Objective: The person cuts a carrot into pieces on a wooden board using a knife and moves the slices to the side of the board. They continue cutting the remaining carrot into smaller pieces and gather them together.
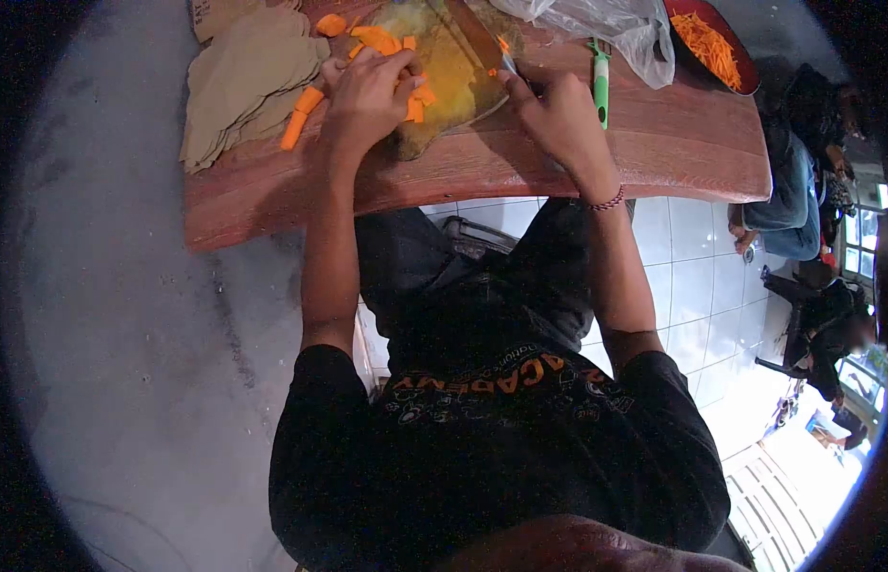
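Observation:
Orange carrot pieces (417,107) lie on a worn, yellow-stained cutting board (454,91) at the table's far edge. My left hand (366,95) is over them with bent fingers, gripping some of the pieces; its fingertips are partly hidden. In my right hand (557,112) is a knife (477,38), its blade slanting up and left over the board. The fist hides most of the handle. A small orange bit clings near the blade. Left of my left hand lies a carrot stick (294,130), and a rounded carrot chunk (330,25) sits farther back.
A green-handled peeler (601,91) lies right of my right hand, beside a clear plastic bag (644,43). Shredded carrot fills a dark red-rimmed tray (746,81) at the right. Flat brown sheets (239,81) cover the wooden table's (673,143) left end. Other people sit far right.

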Demonstrator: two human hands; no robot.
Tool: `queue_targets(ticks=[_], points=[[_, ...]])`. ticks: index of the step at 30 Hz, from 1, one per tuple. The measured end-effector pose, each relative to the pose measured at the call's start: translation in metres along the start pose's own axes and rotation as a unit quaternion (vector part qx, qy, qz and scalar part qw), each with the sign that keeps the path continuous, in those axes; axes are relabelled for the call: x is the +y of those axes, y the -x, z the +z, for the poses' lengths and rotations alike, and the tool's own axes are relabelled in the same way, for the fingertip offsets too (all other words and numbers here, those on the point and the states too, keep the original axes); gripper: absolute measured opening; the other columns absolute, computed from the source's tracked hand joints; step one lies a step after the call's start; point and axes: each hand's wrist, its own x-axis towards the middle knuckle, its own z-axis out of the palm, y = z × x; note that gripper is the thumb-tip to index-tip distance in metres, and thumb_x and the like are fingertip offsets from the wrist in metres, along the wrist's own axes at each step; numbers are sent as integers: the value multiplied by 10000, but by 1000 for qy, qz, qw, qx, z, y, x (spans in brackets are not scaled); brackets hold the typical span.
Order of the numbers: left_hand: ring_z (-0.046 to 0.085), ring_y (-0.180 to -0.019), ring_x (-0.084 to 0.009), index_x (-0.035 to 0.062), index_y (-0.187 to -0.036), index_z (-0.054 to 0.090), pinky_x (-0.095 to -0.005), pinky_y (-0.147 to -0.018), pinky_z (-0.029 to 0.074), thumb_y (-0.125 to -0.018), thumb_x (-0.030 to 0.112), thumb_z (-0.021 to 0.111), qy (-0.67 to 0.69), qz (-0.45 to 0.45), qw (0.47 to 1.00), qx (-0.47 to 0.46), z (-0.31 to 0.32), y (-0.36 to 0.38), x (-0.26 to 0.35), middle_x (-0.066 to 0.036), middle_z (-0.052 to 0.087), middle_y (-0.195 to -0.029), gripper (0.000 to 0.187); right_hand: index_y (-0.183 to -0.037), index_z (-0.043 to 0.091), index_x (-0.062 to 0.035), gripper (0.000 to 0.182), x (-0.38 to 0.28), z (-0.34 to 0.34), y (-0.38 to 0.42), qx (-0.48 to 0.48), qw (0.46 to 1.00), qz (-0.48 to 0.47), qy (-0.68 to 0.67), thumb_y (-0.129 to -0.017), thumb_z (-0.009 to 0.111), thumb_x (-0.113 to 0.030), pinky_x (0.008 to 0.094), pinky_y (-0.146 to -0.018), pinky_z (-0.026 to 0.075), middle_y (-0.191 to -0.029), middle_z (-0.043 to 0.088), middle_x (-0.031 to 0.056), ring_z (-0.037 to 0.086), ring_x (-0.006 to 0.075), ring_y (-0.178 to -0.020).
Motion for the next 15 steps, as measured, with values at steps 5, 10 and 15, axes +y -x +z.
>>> queue_targets(ticks=[5,10,15], points=[[662,-878,-244,128,-1068,694,-393,-830,478,-953,351,659,99,-35,993,50,0,-10,6,-62,713,-930,254,-931,723,37,391,9,3,-1,-8,1000,19,-5,-944,641,-346,531,-726,536,-773,649,315,661,493,-809],[711,-760,-190,127,-1048,738,-324,-700,549,-952,369,671,257,-62,962,62,20,-23,33,-61,745,-997,269,-888,721,49,418,22,7,-1,3,1000,-3,6,-941,648,-359,541,-720,534,-753,645,321,664,498,-803],[724,-813,-234,110,-1034,759,-378,-738,554,-904,329,717,137,-86,987,13,41,-31,36,-78,746,-1075,258,-865,716,38,423,25,7,3,-6,999,28,-14,-950,635,-369,547,-716,532,-781,653,319,659,502,-811]])
